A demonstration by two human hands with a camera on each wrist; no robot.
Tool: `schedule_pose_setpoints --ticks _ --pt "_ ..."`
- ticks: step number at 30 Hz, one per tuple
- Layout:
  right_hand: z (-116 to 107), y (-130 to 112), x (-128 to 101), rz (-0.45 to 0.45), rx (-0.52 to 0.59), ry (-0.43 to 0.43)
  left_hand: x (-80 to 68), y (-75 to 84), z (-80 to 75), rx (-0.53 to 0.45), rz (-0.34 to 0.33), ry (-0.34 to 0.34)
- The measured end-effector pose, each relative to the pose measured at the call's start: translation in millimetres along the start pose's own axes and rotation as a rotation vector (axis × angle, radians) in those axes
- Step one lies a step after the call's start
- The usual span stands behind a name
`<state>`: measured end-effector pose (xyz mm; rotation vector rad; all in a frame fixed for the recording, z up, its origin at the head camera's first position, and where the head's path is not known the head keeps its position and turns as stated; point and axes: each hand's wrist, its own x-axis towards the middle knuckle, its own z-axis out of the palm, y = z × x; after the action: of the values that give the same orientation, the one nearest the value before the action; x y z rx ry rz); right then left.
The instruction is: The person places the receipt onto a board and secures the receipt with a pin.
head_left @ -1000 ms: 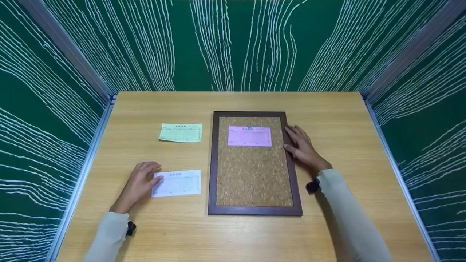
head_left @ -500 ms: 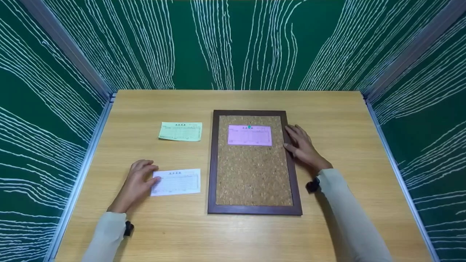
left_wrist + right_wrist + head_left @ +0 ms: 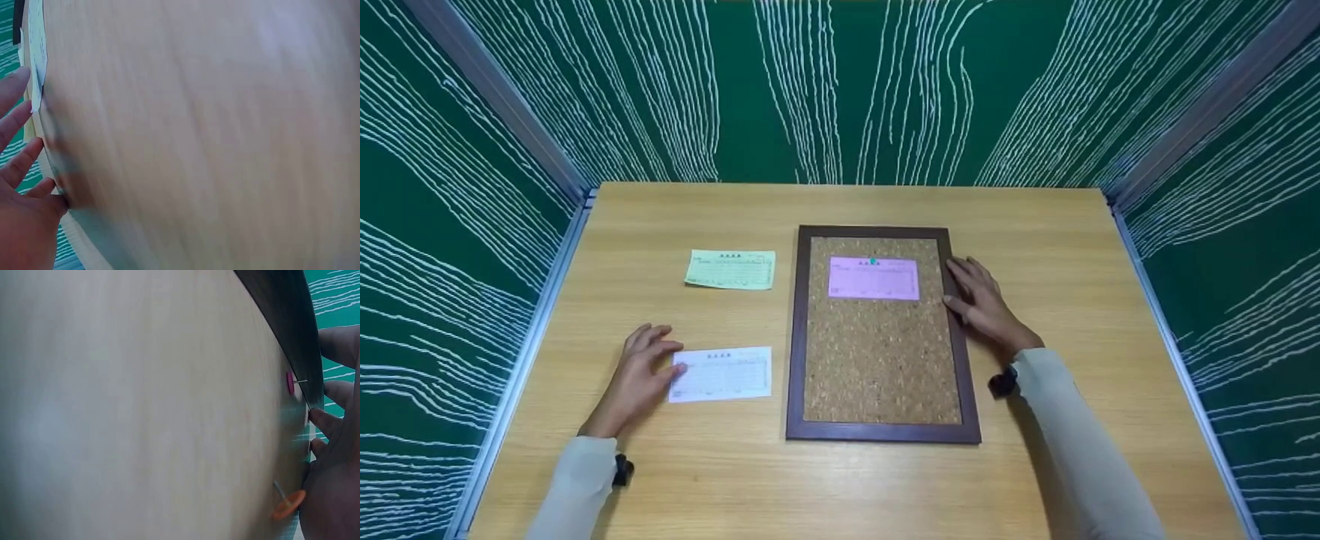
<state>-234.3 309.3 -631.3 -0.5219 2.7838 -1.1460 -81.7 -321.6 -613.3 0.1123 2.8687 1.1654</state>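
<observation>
The white slip lay left of the corkboard — presumably light, limp, easily creased, best pinched at its left edge, where the left hand was, fingers spread. The right hand rested extended fingers on the dark frame.

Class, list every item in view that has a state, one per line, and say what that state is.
Corkboard: lying flat on the table, cork side up
Purple slip: pinned near its top edge
Green pin: pushed in
White slip: unpinned, printed side up
Green slip: unpinned, printed side up
Pink pin: loose, point exposed
Orange pin: loose, point exposed
Left hand: relaxed, thumb at the white slip's edge
Right hand: resting against the frame
</observation>
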Motion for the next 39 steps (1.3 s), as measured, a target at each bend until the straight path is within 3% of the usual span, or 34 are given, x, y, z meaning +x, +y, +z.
schedule_pose_setpoints --ticks 12,27,39 --pt "0.5 -1.9 0.3 0.008 -0.003 0.002 -0.7 -3.8 2.1 -0.046 0.029 0.046" --pt "1.3 -1.3 0.2 0.013 -0.004 0.009 0.6 -1.0 3.1 -0.021 -0.024 0.040" --pt "1.8 1.3 0.3 0.020 0.015 0.003 0.7 6.5 3.2 0.018 0.020 0.141"
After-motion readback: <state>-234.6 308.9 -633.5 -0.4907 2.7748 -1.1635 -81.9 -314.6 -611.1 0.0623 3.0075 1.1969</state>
